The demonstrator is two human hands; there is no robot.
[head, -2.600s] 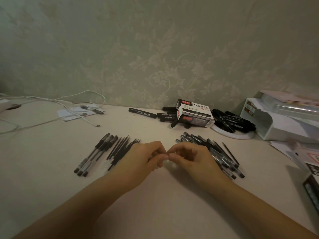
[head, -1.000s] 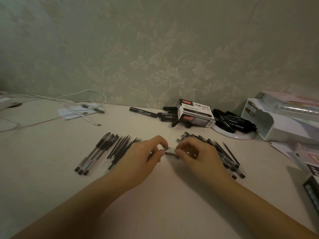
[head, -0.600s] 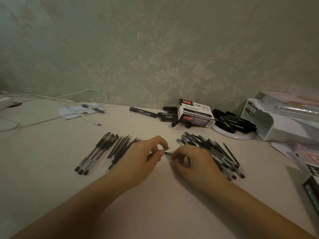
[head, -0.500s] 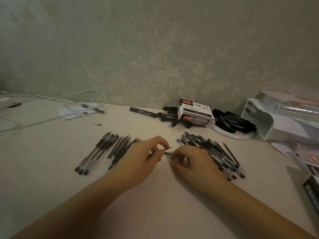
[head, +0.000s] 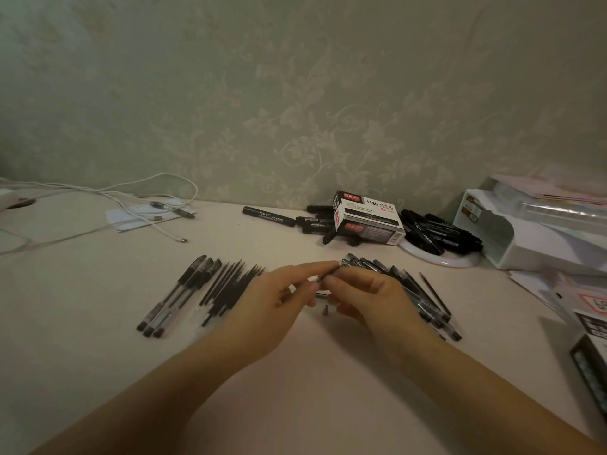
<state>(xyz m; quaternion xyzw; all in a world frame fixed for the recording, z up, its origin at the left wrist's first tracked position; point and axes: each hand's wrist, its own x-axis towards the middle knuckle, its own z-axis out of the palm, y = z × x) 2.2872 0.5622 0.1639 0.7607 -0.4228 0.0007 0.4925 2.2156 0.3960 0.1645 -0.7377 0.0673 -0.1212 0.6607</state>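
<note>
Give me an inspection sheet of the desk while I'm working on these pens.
Surface: pale tabletop, dimly lit.
Job's things: thin pen part held above the table; small dark tip lying loose below it; three capped pens and a row of refills on the left; pile of pens on the right.
Clutter: marker box, loose markers beside it, heap of markers on a white plate.
Grippers: left hand and right hand both pinch the thin pen part.
Cables: white cables at far left, apart from the pens.
Surroundings: patterned wall; white organizer at right.
</note>
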